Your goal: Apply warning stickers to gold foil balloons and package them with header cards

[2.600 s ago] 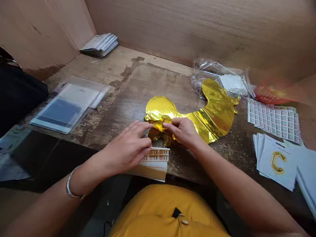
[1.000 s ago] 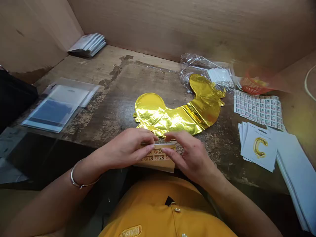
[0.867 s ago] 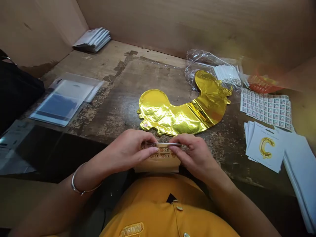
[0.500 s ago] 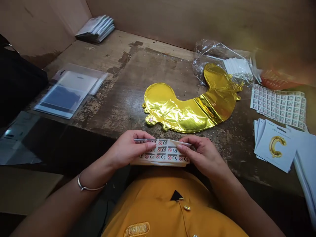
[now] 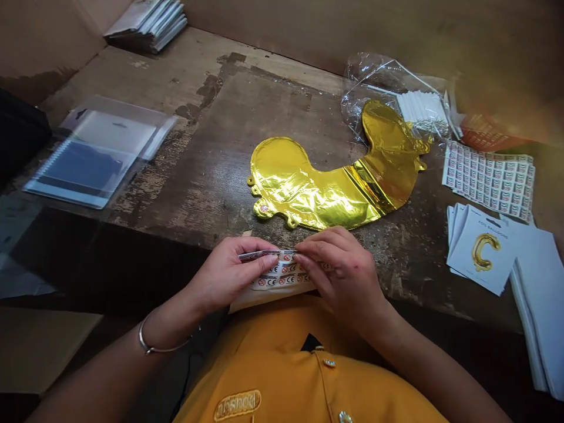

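Observation:
Between my hands, at the front edge of the table, is a folded sheet of stickers [image 5: 288, 276] printed with rows of CE marks. My left hand [image 5: 238, 270] grips its left part, thumb on the printed face. My right hand [image 5: 339, 264] pinches the sheet's top edge near the middle and hides its right part. Just beyond my hands a flat gold foil balloon [image 5: 317, 188] lies curved on the table, its small tabs towards me.
At the right are balloon cards [image 5: 482, 247] with a gold C, other sticker sheets [image 5: 489, 179] and a clear bag of white sticks [image 5: 423, 111]. Clear plastic sleeves [image 5: 97, 158] lie left on the table [image 5: 198, 170]. A stack of packets [image 5: 150, 23] sits far left.
My right hand has moved left along the top edge, from the sheet's right corner to near the middle. My left hand keeps its grip. The view has shifted slightly.

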The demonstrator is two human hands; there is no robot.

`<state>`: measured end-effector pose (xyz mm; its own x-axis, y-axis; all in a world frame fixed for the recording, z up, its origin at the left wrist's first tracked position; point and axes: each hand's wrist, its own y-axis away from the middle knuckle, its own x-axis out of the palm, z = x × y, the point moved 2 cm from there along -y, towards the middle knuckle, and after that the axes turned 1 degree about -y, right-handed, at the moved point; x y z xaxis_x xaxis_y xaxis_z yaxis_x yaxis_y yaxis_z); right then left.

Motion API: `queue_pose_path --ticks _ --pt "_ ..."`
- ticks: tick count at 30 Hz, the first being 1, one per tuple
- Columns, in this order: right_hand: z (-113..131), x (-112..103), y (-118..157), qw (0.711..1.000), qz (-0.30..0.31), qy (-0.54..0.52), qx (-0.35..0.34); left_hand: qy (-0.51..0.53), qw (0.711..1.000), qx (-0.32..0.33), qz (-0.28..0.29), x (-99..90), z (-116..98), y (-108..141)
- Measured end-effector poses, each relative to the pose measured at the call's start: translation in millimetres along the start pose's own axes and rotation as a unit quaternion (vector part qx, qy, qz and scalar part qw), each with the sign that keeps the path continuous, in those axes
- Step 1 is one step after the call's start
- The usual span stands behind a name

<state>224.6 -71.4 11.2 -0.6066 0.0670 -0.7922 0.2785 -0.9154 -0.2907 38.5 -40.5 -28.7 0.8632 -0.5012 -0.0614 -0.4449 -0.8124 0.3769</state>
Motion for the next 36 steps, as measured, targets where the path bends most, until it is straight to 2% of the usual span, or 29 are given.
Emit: queue_pose_path --ticks 6,13,19,22,25,29,33,36 --pt "-1 5 6 0.994 -0.05 0.068 -0.076 0.009 1.0 0.008 -0.002 -0.1 2 -1" --pt "-9 12 13 0.974 -0.055 0.103 -0.194 0.069 0.997 -0.037 0.008 2.7 6 3" --pt "-2 12 8 0.988 -0.031 0.064 -0.138 0.079 0.996 -0.046 0.004 3.4 9 2" --pt "1 5 3 0.996 -0.05 -0.014 -0.069 0.088 0.995 -0.045 -0.009 2.4 9 1" --pt "-1 -1 -3 0.998 -0.053 -0.022 -0.009 0.089 0.995 -0.036 -0.01 2.1 10 1" --pt "-2 2 -5 1.0 0.001 0.023 -0.02 0.089 0.996 -0.01 -0.004 2.0 13 0" --pt "1 8 -1 0.998 -0.031 0.042 -0.045 0.073 0.997 0.017 -0.008 1.4 13 -1" --pt "1 9 1 1.0 -0.013 0.009 -0.024 0.056 0.998 0.019 -0.009 1.6 10 1"
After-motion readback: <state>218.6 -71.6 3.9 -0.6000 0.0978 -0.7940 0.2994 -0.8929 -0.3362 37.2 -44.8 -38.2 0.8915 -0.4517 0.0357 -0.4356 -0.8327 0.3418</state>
